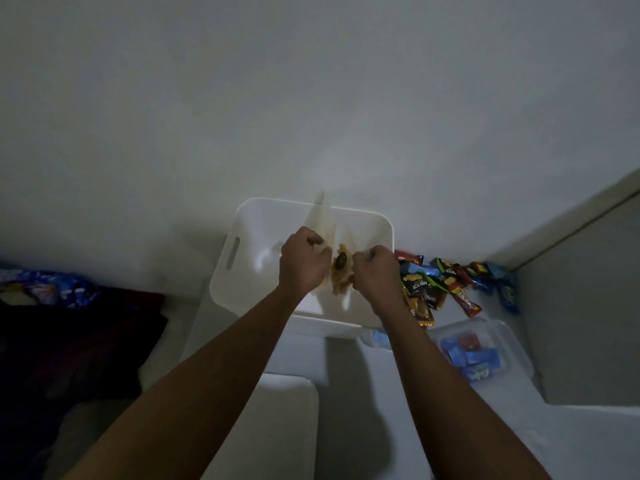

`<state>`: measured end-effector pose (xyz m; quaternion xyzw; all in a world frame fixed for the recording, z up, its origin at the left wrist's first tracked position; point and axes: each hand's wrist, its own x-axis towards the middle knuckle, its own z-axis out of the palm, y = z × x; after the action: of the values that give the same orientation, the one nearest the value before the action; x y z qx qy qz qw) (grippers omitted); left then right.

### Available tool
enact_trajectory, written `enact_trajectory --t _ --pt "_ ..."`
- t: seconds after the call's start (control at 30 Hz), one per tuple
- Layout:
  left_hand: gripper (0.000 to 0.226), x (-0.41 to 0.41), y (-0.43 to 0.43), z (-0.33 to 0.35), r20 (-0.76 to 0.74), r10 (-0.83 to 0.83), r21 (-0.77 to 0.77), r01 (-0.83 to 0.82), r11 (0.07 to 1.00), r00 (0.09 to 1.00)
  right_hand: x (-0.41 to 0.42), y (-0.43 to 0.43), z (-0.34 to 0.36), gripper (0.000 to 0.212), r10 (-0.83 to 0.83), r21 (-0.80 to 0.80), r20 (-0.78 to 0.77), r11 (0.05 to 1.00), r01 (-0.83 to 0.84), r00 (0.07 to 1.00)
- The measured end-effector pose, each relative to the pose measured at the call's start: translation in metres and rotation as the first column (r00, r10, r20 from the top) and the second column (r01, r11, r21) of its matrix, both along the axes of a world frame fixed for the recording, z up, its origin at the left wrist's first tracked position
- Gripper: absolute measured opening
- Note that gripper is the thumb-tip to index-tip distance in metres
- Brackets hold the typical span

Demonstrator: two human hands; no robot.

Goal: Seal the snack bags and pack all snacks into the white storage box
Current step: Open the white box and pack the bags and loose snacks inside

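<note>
- We see the left hand [304,263] curled into a fist, its fingers pinching one side of a clear plastic snack bag [341,271] that holds tan and dark brown pieces.
- The right hand [375,275] is curled as well and grips the other side of the clear plastic snack bag, so the bag hangs between the two hands, touching both.
- The top of the bag rises beyond the left hand's knuckles and is blurred; we cannot tell whether its mouth is closed.
- Under and beyond both hands stands a white plastic storage box [242,216] with rounded corners and a slot handle in the wall to the left of the left hand. The bag is held above its open top.
- Just to the right of the right hand lies a heap of colourful snack packets [446,282], green, black, red and blue, on the white surface outside the box.
- Nearer to us than that heap, beside the right forearm, sits a clear plastic container [516,344] with blue and red packets inside.
- Well to the left of the left forearm we make out a blue patterned packet [48,287] lying on dark fabric [79,341].
- Beyond the hands and the box rises a plain white wall [311,98].
</note>
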<state>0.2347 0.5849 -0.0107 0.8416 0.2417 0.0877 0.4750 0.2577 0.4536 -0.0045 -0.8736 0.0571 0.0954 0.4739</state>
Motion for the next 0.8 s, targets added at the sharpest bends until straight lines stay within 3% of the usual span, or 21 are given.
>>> enact_trajectory --t 0.23,0.47,0.53,0.63,0.7,0.8 --pt "0.045 0.026 -0.003 -0.039 -0.162 -0.312 -0.124 0.294 0.948 0.936 0.018 0.011 -0.041 0.027 -0.158 -0.015 -0.126 0.987 0.158 0.979" --pt "0.082 0.035 -0.010 -0.056 -0.228 -0.518 -0.139 0.499 0.856 0.825 0.020 0.013 -0.033 0.034 -0.257 0.199 -0.324 0.922 0.332 0.910" --pt "0.074 0.035 -0.012 -0.055 -0.235 -0.545 -0.135 0.528 0.838 0.805 0.016 0.008 -0.026 0.040 -0.152 0.118 -0.184 0.977 0.176 0.971" --pt "0.052 0.033 -0.017 -0.048 -0.257 -0.554 -0.070 0.556 0.828 0.792 0.009 0.002 -0.018 0.048 0.075 -0.231 -0.010 0.970 -0.075 0.997" --pt "0.055 0.030 -0.019 -0.046 -0.280 -0.559 -0.059 0.567 0.822 0.781 0.007 -0.001 -0.015 0.044 0.141 -0.350 0.007 0.928 -0.130 0.990" --pt "0.062 0.027 -0.018 -0.046 -0.281 -0.564 -0.049 0.575 0.816 0.776 0.004 -0.007 -0.008 0.034 0.169 -0.362 0.074 0.923 -0.131 0.983"
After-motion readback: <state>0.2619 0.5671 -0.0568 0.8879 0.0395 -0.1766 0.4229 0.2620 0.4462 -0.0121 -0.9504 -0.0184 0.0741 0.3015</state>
